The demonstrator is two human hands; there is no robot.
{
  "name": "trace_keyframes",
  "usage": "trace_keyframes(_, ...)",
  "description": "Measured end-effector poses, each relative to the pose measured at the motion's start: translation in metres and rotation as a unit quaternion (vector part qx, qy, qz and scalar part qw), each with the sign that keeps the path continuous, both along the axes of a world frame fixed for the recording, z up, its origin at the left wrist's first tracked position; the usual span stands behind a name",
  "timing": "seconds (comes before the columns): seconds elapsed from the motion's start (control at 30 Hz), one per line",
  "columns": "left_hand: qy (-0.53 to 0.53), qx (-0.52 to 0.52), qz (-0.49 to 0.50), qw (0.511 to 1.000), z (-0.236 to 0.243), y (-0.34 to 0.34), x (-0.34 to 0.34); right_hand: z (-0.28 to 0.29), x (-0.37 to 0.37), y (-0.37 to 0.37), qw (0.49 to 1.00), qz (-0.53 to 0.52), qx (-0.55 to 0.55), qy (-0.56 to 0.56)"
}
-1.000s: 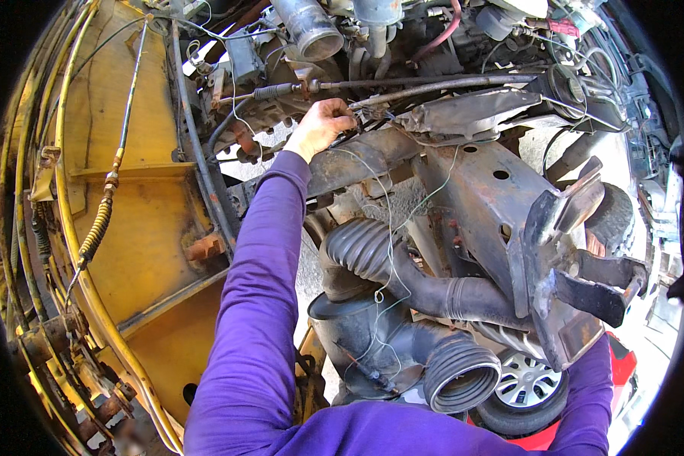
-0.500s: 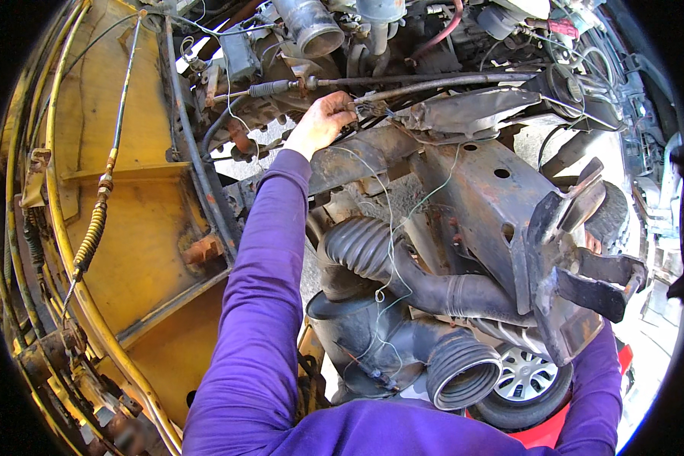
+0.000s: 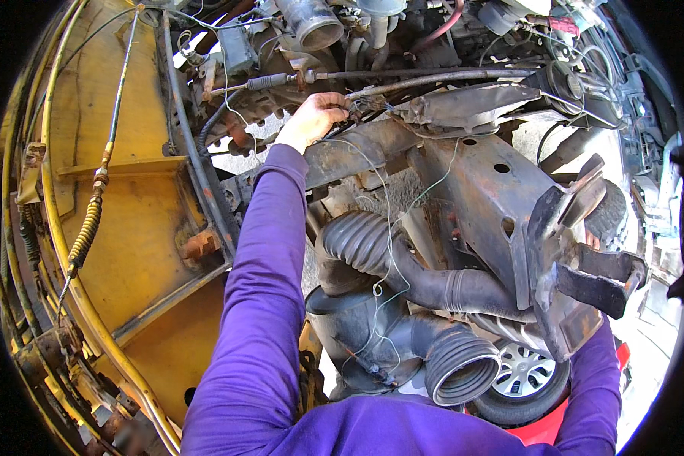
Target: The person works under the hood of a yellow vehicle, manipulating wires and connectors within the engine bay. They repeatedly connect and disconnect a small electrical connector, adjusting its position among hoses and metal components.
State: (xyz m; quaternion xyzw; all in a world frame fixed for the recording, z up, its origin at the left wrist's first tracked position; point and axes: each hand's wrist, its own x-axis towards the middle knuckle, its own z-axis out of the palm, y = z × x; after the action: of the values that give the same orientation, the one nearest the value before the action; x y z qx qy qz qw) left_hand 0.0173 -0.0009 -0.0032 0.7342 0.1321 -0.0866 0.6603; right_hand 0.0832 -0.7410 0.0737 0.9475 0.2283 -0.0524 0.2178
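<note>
We should pinch the wire bundle [image 3: 369, 106] close to its end, between thumb and fingertips; a light grip, in our judgement, serves better than a hard pull, since thin strands could snap or slip out; we should part tangled strands one at a time, and guide them clear of the edges of the crossbeam [image 3: 380, 152]; the left hand [image 3: 315, 118] is closed in a pinch at the left end of the bundle; the right hand [image 3: 592, 240] is mostly hidden behind the steel bracket [image 3: 543, 254], so we cannot tell what it grips; we should mind the loose pale wires [image 3: 388, 220] that hang over the ribbed hose [image 3: 359, 242], as a sleeve could snag them.

The bundle lies just above the crossbeam, below the long rod [image 3: 448, 76] and to the left of the crumpled dark cover [image 3: 471, 108]; it looks thin, untidy and splayed, with dark and greyish strands crossing one another; its individual ends are too small for us to tell apart.
</note>
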Motion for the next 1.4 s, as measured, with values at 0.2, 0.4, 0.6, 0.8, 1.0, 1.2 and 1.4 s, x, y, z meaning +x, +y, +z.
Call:
trace_keyframes(0.2, -0.022, 0.046, -0.002, 0.999, 0.009, -0.007, -0.001, -0.004, 0.003, -0.010, 1.000, 0.007, 0.001, -0.003)
trace_keyframes(0.4, -0.015, 0.074, -0.003, 0.997, 0.010, -0.011, 0.001, -0.004, 0.006, -0.023, 0.999, 0.032, -0.007, 0.000)
trace_keyframes(0.6, -0.007, 0.087, -0.004, 0.996, 0.012, -0.011, 0.001, 0.008, 0.002, 0.005, 0.999, 0.031, -0.006, -0.006)
trace_keyframes(0.8, -0.102, 0.026, 0.172, 0.979, 0.016, 0.010, -0.018, 0.005, -0.011, 0.033, 0.997, 0.056, -0.003, -0.051)
trace_keyframes(1.0, -0.105, 0.076, 0.509, 0.851, 0.074, -0.002, -0.066, 0.019, -0.027, 0.040, 0.996, 0.042, 0.073, -0.008)
trace_keyframes(1.2, -0.127, 0.268, 0.434, 0.851, 0.215, -0.082, -0.118, 0.056, -0.035, 0.079, 0.990, 0.017, 0.116, -0.074)
trace_keyframes(1.4, -0.115, 0.206, 0.521, 0.821, 0.267, -0.137, -0.152, 0.053, -0.036, 0.074, 0.980, 0.020, 0.194, -0.029)
